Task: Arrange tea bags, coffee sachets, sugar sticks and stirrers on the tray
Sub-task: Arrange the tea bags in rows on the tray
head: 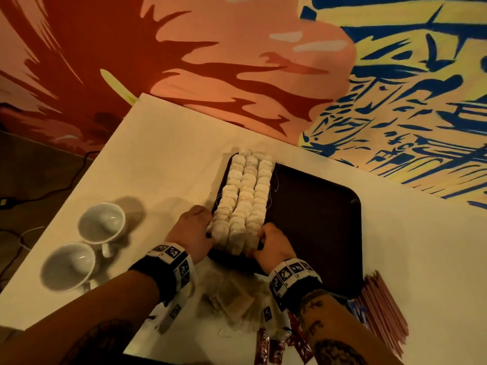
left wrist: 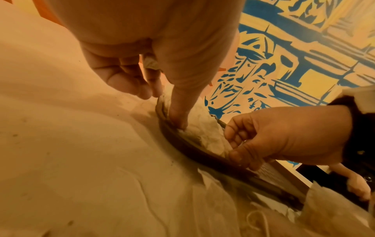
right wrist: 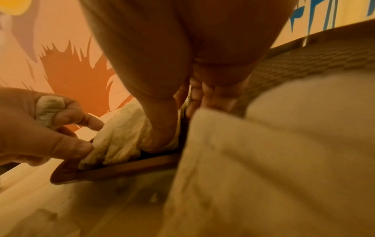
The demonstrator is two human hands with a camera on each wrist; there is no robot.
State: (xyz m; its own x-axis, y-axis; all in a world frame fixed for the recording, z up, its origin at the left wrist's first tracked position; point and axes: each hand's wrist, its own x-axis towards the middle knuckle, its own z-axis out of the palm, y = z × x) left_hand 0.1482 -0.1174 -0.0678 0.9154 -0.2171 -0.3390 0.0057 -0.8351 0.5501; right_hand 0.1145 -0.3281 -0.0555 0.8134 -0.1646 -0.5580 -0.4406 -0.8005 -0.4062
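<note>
A dark brown tray (head: 316, 206) lies on the white table. Three rows of white tea bags (head: 245, 191) fill its left side. My left hand (head: 208, 230) is at the near-left end of the rows. Its curled fingers hold a crumpled tea bag (right wrist: 48, 107), while its thumb and forefinger touch the row's end. At the near-right end, my right hand (head: 259, 238) pinches the nearest tea bags (right wrist: 121, 136) between thumb and curled fingers. The tray rim (left wrist: 202, 155) runs just under both hands.
Loose tea bags (head: 232, 299) lie piled on the table between my wrists. Red coffee sachets (head: 263, 346) are at the near edge. A bundle of reddish sticks (head: 382, 306) lies right of the tray. Two white cups (head: 101, 223) (head: 68, 267) stand at the left.
</note>
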